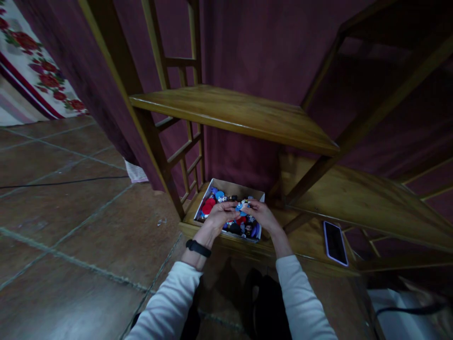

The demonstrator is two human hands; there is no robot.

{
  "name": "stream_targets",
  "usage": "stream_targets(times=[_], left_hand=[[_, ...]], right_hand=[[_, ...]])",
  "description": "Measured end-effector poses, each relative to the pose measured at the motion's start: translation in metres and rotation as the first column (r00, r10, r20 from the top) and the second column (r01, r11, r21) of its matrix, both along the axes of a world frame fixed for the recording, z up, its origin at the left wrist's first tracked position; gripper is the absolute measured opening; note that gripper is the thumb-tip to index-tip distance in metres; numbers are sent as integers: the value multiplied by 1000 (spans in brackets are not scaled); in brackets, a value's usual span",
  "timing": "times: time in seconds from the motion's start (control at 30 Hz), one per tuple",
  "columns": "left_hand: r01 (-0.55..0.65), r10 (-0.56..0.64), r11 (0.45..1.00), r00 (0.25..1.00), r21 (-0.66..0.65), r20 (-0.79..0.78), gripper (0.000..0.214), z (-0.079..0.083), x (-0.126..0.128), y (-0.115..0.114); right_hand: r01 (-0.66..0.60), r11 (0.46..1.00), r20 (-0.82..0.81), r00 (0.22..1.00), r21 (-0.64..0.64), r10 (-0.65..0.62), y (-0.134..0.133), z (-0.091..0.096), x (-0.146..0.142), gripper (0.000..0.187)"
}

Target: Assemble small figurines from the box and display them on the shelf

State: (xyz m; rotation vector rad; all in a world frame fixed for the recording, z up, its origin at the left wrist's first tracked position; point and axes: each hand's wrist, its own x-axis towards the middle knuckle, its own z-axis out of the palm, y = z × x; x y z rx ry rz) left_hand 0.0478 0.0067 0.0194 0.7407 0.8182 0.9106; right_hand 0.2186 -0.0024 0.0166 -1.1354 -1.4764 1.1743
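Observation:
A small blue and white figurine (242,206) is pinched between my two hands, just above an open cardboard box (238,188). My left hand (222,215), with a black band on its wrist, grips the figurine from the left. From the right, the fingers of my right hand (261,215) close on it too. Inside the box lie several small colourful items, among them a red piece (208,206), a light blue one (219,194) and a purple one (255,230). My hands hide part of the contents, and the figurine's finer details are too small to make out.
The box stands on the low board of a wooden shelf unit, under a higher wooden shelf (233,113). A phone (335,242) lies on the board to the right. Upright posts (155,146) and a maroon curtain (247,56) surround the spot. A dark cable (63,182) crosses the tiled floor.

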Motion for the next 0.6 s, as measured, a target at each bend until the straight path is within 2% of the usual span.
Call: stream_targets(times=[0.13, 0.23, 0.33, 0.43, 0.6], left_hand=[[-30, 29, 999, 999, -20, -23, 38, -8, 1, 2], [-80, 79, 996, 997, -42, -20, 33, -7, 1, 4], [-105, 106, 993, 994, -44, 7, 32, 0, -1, 6], [-69, 69, 996, 998, -48, 9, 32, 4, -4, 8], [-96, 93, 993, 995, -63, -38, 32, 1, -5, 10]], right_hand=[[64, 998, 26, 998, 5, -64, 1, -12, -5, 27], [141, 990, 6, 990, -9, -141, 2, -17, -12, 30], [138, 990, -40, 990, -7, -138, 0, -13, -18, 34], [122, 992, -68, 990, -13, -123, -3, -7, -20, 34], [189, 979, -109, 974, -80, -197, -3, -5, -21, 32]])
